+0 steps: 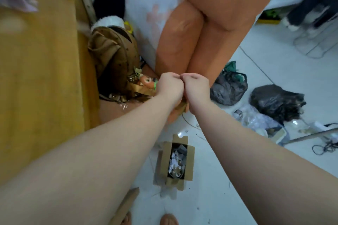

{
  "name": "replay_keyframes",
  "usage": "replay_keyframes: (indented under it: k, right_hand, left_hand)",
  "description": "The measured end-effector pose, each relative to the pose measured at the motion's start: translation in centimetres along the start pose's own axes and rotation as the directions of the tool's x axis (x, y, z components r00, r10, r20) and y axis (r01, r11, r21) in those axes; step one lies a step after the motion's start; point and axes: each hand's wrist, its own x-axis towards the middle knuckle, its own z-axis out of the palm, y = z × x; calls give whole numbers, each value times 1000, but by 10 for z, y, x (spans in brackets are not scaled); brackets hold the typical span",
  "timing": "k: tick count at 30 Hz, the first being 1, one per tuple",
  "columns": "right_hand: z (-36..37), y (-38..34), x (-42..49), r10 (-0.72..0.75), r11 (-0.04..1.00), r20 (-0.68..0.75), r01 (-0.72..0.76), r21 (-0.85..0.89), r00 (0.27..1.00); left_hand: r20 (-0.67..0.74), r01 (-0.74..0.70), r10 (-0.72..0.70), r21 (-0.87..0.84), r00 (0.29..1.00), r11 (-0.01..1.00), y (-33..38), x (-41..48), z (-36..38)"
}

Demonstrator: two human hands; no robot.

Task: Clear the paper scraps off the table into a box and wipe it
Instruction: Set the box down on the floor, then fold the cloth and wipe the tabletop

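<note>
Both arms reach forward over the floor. My left hand (169, 86) and my right hand (196, 87) are curled into fists with the knuckles touching. Together they grip a brown cardboard scrap (181, 107), which shows only as a jagged edge under the wrists. On the floor below my arms stands an open cardboard box (190, 160), partly filled with white and grey paper scraps (176, 160). The yellow table (40, 78) fills the left side, and the part in view looks bare.
An orange cloth (215, 23) hangs down ahead. A brown backpack (113, 56) leans between it and the table. Two dark plastic bags (228, 86) (274, 102), clear wrappers and cables litter the white floor on the right. A cardboard strip (126, 204) lies near my feet.
</note>
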Motion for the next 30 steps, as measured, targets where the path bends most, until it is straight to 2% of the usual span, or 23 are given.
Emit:
replay_keyframes:
  k: [5, 8, 11, 15, 18, 20, 22, 24, 27, 30]
  right_hand:
    - [52, -79, -56, -126, 981, 205, 152, -119, 971]
    - [88, -114, -99, -211, 951, 282, 263, -160, 936]
    - [144, -140, -162, -236, 925, 454, 341, -165, 859]
    - [213, -149, -248, -253, 882, 665, 449, -139, 702]
    - [261, -143, -316, -216, 765, 826, 616, -189, 520]
    - [285, -135, -343, -159, 652, 882, 718, -244, 444]
    - [312, -123, -366, -70, 587, 894, 743, -322, 442]
    - [337, -108, -384, 23, 587, 877, 704, -400, 480]
    - [363, -86, -394, 102, 630, 823, 604, -488, 558]
    - [377, -76, -398, 111, 688, 716, 466, -556, 689]
  left_hand:
    - [-224, -35, 91, 241, 970, 970, 37, -32, -111]
    - [-258, -46, 164, 409, 952, 912, 41, -56, -179]
    - [-376, 17, 175, 457, 910, 889, 31, -87, -265]
    - [-493, 114, 154, 472, 856, 874, -9, -129, -359]
    - [-549, 289, 90, 564, 831, 773, -56, -168, -427]
    - [-636, 468, -1, 567, 772, 678, -85, -187, -458]
    - [-714, 567, -109, 442, 691, 695, -112, -205, -484]
    - [-714, 544, -193, 302, 674, 783, -134, -217, -509]
    - [-613, 433, -273, 127, 742, 893, -154, -219, -526]
    - [-549, 364, -245, 117, 799, 924, -168, -212, -533]
